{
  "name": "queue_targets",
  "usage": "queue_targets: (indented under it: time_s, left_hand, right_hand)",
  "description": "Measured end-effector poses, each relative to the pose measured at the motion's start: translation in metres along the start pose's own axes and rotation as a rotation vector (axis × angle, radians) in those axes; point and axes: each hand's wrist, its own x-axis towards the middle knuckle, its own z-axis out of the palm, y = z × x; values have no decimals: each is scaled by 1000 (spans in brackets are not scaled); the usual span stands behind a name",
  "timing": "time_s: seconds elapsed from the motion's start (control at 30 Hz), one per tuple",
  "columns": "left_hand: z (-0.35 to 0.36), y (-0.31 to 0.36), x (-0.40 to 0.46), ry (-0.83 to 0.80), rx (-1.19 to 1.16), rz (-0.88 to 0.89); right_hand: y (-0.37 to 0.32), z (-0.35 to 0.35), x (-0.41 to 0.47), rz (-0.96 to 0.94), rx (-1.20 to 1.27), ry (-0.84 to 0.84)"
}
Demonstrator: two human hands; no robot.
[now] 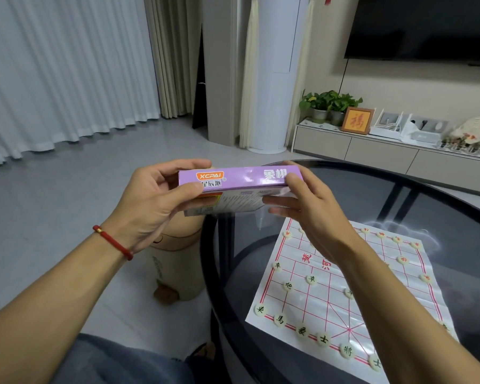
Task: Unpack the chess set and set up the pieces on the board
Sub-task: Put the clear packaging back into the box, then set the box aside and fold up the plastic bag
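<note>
Chess box (240,180), a flat purple carton with an orange "XCPAI" logo and white Chinese characters on its edge, is held in mid-air between a seated person's two hands, above the near rim of a round dark glass counter (441,206). The left hand (153,206), a red cord at its wrist, has its fingers (189,163) closed around the box's left end; the right hand (311,206) clasps the right end, thumb on the front edge. On the counter lies a white paper board (330,295) with red grid lines, and cream round pieces (311,279) stand on it.
</note>
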Motion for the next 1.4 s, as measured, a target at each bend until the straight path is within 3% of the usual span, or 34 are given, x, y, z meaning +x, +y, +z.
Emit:
queue_targets:
  time_s: [0.27, 0.47, 0.57, 0.67, 0.9, 1.1, 1.4]
  left_hand:
    - [-3, -12, 1, -32, 85, 39]
    - [-2, -23, 6, 76, 258, 97]
    - [10, -30, 7, 276, 245, -58]
    - [29, -34, 11, 284, -208, -367]
    - [68, -47, 23, 370, -532, -559]
    - [92, -75, 58, 336, -454, -650]
    - [63, -124, 156, 348, -288, -661]
  right_hand:
    - [5, 2, -3, -94, -74, 48]
    - [11, 2, -5, -127, 16, 153]
    - [17, 0, -9, -143, 36, 202]
    - [24, -3, -15, -130, -41, 205]
    - [44, -17, -29, -119, -239, 276]
    - [54, -47, -21, -104, -505, 178]
    - [63, -137, -54, 14, -934, 14]
